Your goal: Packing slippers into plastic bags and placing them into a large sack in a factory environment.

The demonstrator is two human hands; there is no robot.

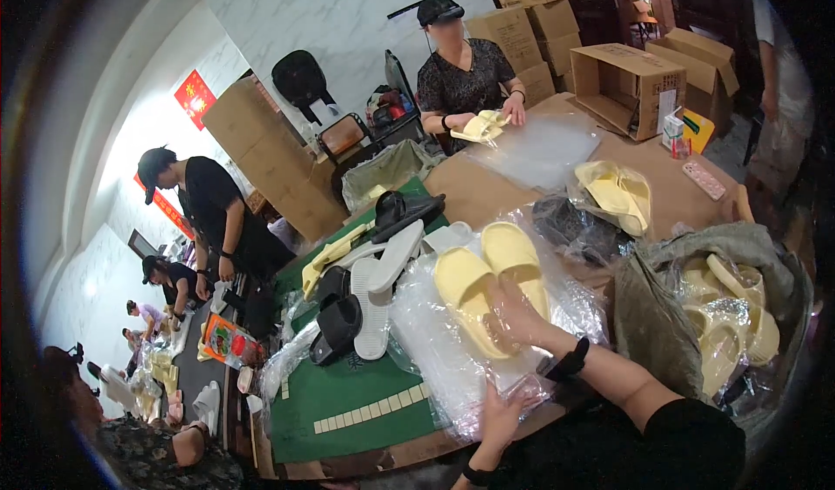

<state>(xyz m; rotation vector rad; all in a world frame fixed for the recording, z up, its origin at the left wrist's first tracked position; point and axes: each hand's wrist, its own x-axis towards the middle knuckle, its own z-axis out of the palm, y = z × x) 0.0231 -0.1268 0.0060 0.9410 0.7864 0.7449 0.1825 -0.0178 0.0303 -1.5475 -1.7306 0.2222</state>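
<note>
Hands: right hand (pixel 513 320) pressed inside clear bag (pixel 452 351) seating yellow slippers (pixel 491 286); left hand (pixel 503 413) pinches bag mouth apart
Table (pixel 487 190): bagged pairs far right

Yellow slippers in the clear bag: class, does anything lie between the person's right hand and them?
Nothing visible. The right hand is inside the clear plastic bag and rests directly on the yellow slippers. The left hand holds the bag's near edge.

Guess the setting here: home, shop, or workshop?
Most likely a small packing workshop. The right hand slides a pair of yellow slippers into a clear plastic bag held by the left hand, cardboard boxes are stacked behind, and a co-worker does likewise.
</note>
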